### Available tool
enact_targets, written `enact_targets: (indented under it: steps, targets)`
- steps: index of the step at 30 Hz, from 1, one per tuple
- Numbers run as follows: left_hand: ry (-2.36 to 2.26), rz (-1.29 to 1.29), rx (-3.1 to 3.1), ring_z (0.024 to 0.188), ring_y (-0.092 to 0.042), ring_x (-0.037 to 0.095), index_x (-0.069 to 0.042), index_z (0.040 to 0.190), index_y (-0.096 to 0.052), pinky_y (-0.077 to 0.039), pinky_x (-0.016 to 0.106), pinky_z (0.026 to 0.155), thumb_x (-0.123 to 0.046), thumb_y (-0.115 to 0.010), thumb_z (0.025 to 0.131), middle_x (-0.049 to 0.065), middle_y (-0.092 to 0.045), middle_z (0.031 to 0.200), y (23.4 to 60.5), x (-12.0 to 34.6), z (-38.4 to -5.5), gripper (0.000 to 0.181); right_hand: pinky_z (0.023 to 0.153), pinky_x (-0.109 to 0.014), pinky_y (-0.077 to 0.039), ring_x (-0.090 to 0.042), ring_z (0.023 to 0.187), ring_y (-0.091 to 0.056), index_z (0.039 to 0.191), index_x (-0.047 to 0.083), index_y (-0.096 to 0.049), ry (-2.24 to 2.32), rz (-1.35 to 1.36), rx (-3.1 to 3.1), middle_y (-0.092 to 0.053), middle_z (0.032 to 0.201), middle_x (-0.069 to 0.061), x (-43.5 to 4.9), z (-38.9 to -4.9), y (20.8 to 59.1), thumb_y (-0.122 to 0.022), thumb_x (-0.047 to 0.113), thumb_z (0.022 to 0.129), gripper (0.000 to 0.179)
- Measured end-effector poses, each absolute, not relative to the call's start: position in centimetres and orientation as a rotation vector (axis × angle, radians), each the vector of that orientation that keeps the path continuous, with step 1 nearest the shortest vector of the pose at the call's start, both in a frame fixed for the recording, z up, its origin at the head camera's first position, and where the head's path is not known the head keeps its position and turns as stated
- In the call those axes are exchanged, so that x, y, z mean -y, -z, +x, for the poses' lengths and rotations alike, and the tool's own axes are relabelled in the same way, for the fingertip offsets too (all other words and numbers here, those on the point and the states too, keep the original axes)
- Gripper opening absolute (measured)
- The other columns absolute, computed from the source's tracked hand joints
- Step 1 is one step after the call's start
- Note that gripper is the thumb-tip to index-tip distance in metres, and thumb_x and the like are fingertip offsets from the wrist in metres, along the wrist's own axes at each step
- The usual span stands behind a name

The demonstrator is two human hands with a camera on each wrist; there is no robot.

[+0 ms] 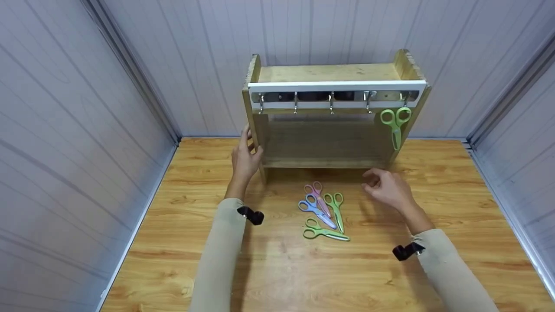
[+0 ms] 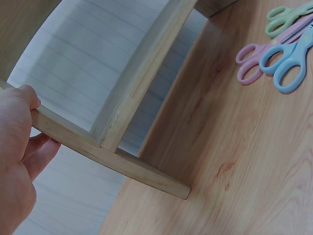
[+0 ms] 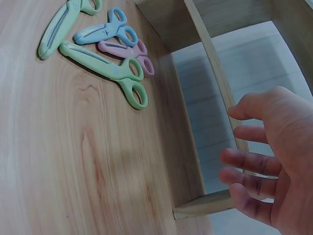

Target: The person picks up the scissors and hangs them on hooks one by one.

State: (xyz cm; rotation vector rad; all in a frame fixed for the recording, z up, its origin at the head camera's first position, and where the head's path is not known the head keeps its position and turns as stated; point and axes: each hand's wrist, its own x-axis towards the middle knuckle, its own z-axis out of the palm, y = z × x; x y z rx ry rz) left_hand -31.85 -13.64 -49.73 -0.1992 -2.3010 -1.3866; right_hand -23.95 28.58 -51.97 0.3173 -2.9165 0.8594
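Note:
A wooden shelf (image 1: 329,73) stands at the back, with a white rail of metal hooks (image 1: 338,85) along its upper front. My left hand (image 1: 246,160) holds the shelf's left side panel (image 2: 122,165), thumb on one face and fingers on the other. Low by the shelf's right front, my right hand (image 1: 390,188) holds nothing, its fingers loosely bent near the lower board (image 3: 215,63). Green scissors (image 1: 396,125) hang by one handle loop from the rightmost hook. On the table before the shelf lie pink scissors (image 1: 321,202), blue scissors (image 1: 320,212) and two green pairs (image 1: 337,213).
A wood-grain table (image 1: 282,273) carries everything. Pale panelled walls close it in at the back (image 1: 217,65), on the left (image 1: 56,151) and on the right (image 1: 516,130). The other hooks (image 1: 296,104) on the rail hang bare.

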Motion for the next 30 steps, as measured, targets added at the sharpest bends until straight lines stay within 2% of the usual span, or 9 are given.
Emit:
enact_targets:
  steps: [4,11,16,21,30]
  targets:
    - [1.381,-0.194,2.302,0.137,-0.073,0.051,-0.002,0.167,-0.046,-0.064,0.053,0.116,0.006,-0.067,0.100,0.033,-0.069,0.149,49.7,13.6,-31.8,0.071,0.072,-0.048,-0.061,-0.032,0.086,-0.080,0.125,0.009,-0.081,-0.839,0.335,2.925,-0.085,0.099,-0.013,-28.2,-23.9,52.2,-0.079,0.023,0.098,0.030]
    - [1.391,-0.187,2.295,0.135,-0.073,0.052,-0.001,0.166,-0.048,-0.064,0.054,0.115,0.007,-0.067,0.100,0.033,-0.069,0.148,49.7,13.6,-31.7,0.070,0.065,-0.035,-0.052,-0.026,0.080,-0.074,0.127,0.008,-0.081,-0.822,0.367,2.952,-0.083,0.097,-0.011,-27.7,-23.8,52.6,-0.080,0.024,0.096,0.035]
    - [1.394,-0.186,2.310,0.136,-0.072,0.052,-0.003,0.167,-0.047,-0.064,0.054,0.116,0.006,-0.066,0.100,0.032,-0.068,0.149,49.5,13.7,-31.8,0.070,0.063,-0.031,-0.048,-0.020,0.073,-0.067,0.129,0.005,-0.079,-0.834,0.399,2.965,-0.080,0.094,-0.011,-27.3,-23.8,52.9,-0.081,0.023,0.096,0.037]
    - [1.389,-0.170,2.317,0.133,-0.074,0.053,-0.007,0.168,-0.046,-0.066,0.058,0.112,0.005,-0.069,0.100,0.031,-0.069,0.150,49.3,13.8,-31.7,0.073,0.065,-0.034,-0.050,-0.018,0.070,-0.065,0.128,0.003,-0.079,-0.833,0.431,2.960,-0.081,0.091,-0.011,-26.8,-23.7,53.3,-0.081,0.021,0.094,0.039]
    - [1.383,-0.170,2.297,0.131,-0.076,0.051,-0.008,0.167,-0.048,-0.066,0.058,0.112,0.005,-0.072,0.098,0.029,-0.071,0.148,49.3,13.5,-31.6,0.074,0.070,-0.039,-0.059,-0.023,0.077,-0.073,0.128,0.003,-0.079,-0.845,0.454,2.989,-0.082,0.095,-0.013,-26.2,-23.2,54.3,-0.081,0.020,0.093,0.039]
